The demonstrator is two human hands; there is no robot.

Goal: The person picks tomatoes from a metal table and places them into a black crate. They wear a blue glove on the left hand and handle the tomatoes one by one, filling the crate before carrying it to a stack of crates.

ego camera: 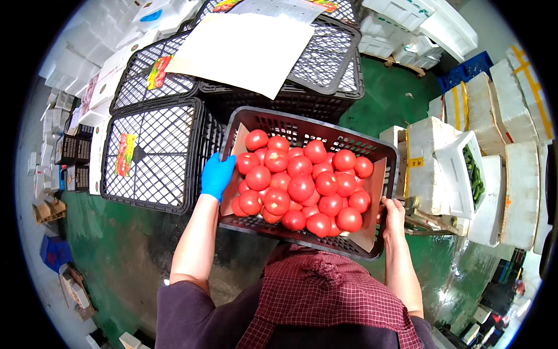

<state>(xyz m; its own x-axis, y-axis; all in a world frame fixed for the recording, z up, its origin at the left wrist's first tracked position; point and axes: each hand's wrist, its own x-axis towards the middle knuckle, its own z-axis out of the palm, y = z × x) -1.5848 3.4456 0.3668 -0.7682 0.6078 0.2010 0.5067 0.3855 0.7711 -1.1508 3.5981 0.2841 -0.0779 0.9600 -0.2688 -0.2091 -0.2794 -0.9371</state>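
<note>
A dark plastic crate (310,118) full of red tomatoes (301,187) is held in front of my apron. Brown cardboard liners (377,205) stand inside both of its short ends. My left hand (216,175), in a blue glove, grips the left end of the crate. Bare, my right hand (392,213) holds the opposite end, some of its fingers hidden by the crate wall. The crate is slightly tilted in the view, its right end lower.
Lidded black crates (150,152) stand stacked to the left and ahead. A white sheet (244,48) lies over the far ones. Foam boxes (429,161) line the right side, one box holding green cucumbers (473,174). The green floor (370,100) looks wet in places.
</note>
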